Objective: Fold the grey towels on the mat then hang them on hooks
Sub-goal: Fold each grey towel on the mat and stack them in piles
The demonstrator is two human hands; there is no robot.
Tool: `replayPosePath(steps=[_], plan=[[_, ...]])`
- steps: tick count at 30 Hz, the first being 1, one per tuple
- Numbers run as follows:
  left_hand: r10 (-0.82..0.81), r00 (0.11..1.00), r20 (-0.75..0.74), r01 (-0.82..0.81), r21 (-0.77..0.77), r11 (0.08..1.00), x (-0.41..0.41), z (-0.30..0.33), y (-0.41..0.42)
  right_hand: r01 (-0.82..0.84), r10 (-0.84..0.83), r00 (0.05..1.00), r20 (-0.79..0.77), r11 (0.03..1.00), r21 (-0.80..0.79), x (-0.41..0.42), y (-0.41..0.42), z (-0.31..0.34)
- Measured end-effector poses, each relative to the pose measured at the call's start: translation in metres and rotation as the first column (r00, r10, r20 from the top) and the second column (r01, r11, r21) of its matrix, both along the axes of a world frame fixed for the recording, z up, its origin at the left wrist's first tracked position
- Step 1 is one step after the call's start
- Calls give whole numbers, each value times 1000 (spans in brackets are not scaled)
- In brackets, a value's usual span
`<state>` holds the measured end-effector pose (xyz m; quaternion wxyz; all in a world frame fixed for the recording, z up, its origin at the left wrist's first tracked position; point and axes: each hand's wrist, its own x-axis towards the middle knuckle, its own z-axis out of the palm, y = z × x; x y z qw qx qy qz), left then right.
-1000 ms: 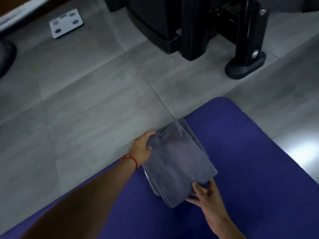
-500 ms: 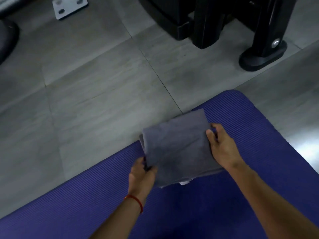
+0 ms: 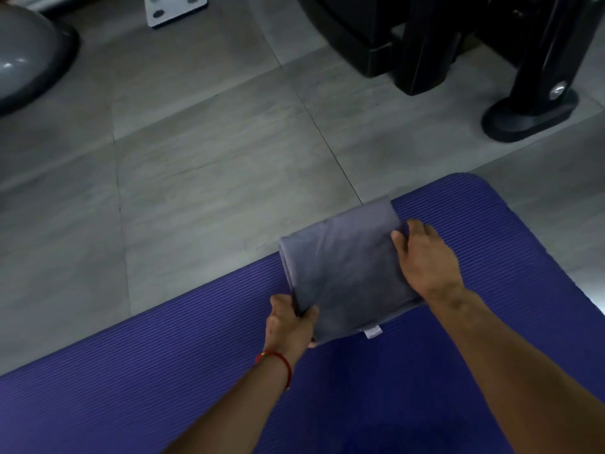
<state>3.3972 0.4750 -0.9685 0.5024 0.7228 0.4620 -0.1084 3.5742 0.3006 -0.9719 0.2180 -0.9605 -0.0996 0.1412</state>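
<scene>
A folded grey towel (image 3: 343, 273) lies in a thick stack at the far edge of the purple mat (image 3: 196, 371), its far corner reaching the mat's edge by the floor. A small white label shows at its near edge. My left hand (image 3: 289, 322), with a red thread on the wrist, grips the towel's near left corner, thumb on top. My right hand (image 3: 424, 260) holds the towel's right edge, fingers curled over the far right corner. No hooks are in view.
Grey floor tiles (image 3: 212, 152) stretch beyond the mat. Black machine bases (image 3: 530, 116) stand at the back right. A white bathroom scale (image 3: 173, 6) lies at the top, and a grey dome-shaped object (image 3: 26, 60) sits at the far left.
My hands shifted round the towel: the left went from the far left corner to the near left corner, the right from the near edge to the right edge. The towel turned on the mat.
</scene>
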Motion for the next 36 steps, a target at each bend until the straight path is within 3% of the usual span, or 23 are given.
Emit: replayPosePath(steps=[3,4,5,6,7,8,9,11,13,15,17,19,20,21,23,26,28,30,36], plan=[[-99,995,-21,97,-73,993,4,2,-6,-155,229,931,285,954,-258,-13,12,0],[-210,976,-52,212,28,977,4,4,-9,-250,335,892,303,925,-286,-17,16,-4],[-349,929,-122,368,221,903,6,6,-10,-353,435,858,272,885,-302,-19,19,-14],[-477,852,-215,520,448,727,10,7,-10,-434,512,828,227,843,-318,-22,22,-27],[-578,751,-320,632,603,486,16,3,-6,-478,552,814,181,813,-332,-23,22,-41],[-645,631,-431,726,621,295,25,-2,3,-493,562,813,154,804,-333,-22,22,-56],[-690,510,-514,819,536,206,33,-8,12,-492,555,821,131,806,-328,-20,22,-65],[-756,385,-529,921,271,279,46,-16,29,-504,561,820,112,801,-322,-19,25,-70],[-782,416,-464,909,209,360,47,-20,34,-483,546,828,125,810,-333,-20,28,-66],[-772,519,-367,848,332,412,24,-19,31,-413,481,857,186,855,-313,-35,35,-50],[-686,698,-207,695,428,578,-32,-25,26,-465,523,803,286,850,-248,-77,47,-35],[-533,829,-168,554,380,741,-116,-37,26,-653,653,683,326,747,-127,-149,60,-33],[-464,860,-211,510,366,778,-164,-46,30,-724,709,641,295,686,-75,-194,66,-42],[-394,867,-304,488,366,792,-211,-52,36,-762,750,627,209,647,-39,-235,74,-47],[-279,793,-542,483,278,830,-297,-51,46,-793,788,609,-87,609,-30,-322,91,-56],[-224,683,-695,439,145,887,-388,-41,57,-834,758,530,-379,547,-74,-412,109,-47],[-248,647,-720,445,93,890,-416,-45,57,-885,760,459,-461,439,-156,-440,113,-47],[-276,647,-711,481,99,871,-429,-52,58,-893,754,451,-478,379,-245,-448,117,-51],[-330,755,-567,434,54,899,-438,-54,67,-860,734,497,-463,345,-376,-456,125,-51]])
